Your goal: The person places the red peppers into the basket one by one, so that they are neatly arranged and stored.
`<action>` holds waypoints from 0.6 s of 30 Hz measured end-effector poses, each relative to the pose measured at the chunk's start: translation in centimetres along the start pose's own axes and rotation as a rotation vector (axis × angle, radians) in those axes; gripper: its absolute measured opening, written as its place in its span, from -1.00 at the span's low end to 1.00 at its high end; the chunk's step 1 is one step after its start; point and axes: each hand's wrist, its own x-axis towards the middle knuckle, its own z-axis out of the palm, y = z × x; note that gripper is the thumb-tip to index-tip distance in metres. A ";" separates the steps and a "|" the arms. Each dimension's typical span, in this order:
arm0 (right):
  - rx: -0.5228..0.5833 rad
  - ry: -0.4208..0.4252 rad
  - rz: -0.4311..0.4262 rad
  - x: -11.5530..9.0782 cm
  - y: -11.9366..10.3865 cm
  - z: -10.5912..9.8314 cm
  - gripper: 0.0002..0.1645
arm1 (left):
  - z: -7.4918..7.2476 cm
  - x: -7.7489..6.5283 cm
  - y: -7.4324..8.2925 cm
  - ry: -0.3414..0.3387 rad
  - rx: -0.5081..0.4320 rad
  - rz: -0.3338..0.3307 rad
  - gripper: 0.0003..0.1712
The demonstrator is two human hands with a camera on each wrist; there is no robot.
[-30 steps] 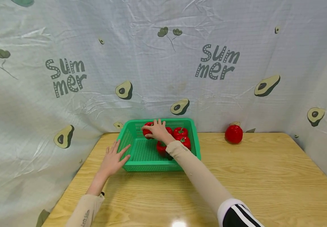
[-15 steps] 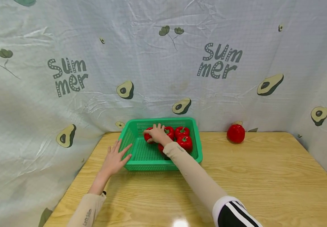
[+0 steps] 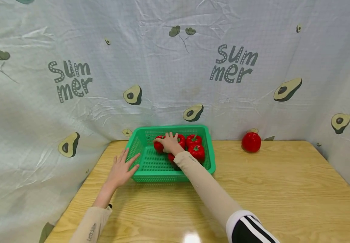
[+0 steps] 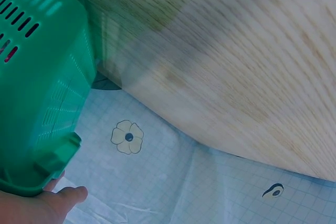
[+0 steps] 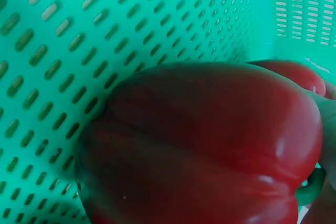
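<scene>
A green plastic basket (image 3: 163, 178) with slotted walls stands at the table's back. My right hand (image 3: 171, 144) reaches into it, fingers curled over a red bell pepper (image 3: 158, 145) at the left of the group. More red bell peppers (image 3: 197, 153) lie to its right, one partly hidden under my right wrist. A large red bell pepper (image 5: 210, 145) with a green stem fills the right wrist view against the basket wall. My left hand (image 3: 121, 171) rests at the basket's left rim, fingers straight and spread. Its fingertips (image 4: 79, 193) show beside the rim in the left wrist view.
A round red fruit or vegetable (image 3: 251, 142) sits at the back of the wooden table (image 3: 269, 189), right of the basket. Behind the table hangs a pale curtain (image 3: 163, 67) printed with avocados and lettering, and it also lines both sides.
My right hand has lowered slightly with the bell pepper, which now sits deeper in the basket beside the others. My left hand has stayed at the left rim.
</scene>
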 end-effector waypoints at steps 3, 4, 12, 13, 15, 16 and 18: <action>-0.019 0.004 0.024 0.0 0.2 -0.2 -0.36 | 0.0 0.1 -0.1 0.005 0.002 0.001 -0.45; -0.023 0.004 0.029 0.1 0.2 -0.3 -0.36 | -0.1 0.2 0.0 0.006 0.002 0.001 -0.45; -0.069 0.006 0.054 0.0 0.1 -0.2 -0.33 | 0.1 0.2 -0.1 0.023 0.003 0.010 -0.45; -0.065 -0.003 0.053 -0.1 0.1 -0.2 -0.30 | 0.1 0.1 -0.1 0.024 0.003 0.012 -0.45; -0.050 -0.023 0.050 -0.2 0.0 -0.1 -0.25 | 0.2 0.0 -0.2 0.026 0.000 0.014 -0.45; -0.036 -0.031 0.051 -0.3 0.0 -0.2 -0.22 | 0.2 0.0 -0.2 0.029 -0.002 0.016 -0.45; -0.008 -0.051 0.048 -0.4 0.2 -0.5 -0.18 | 0.3 0.0 -0.2 0.039 -0.011 0.017 -0.45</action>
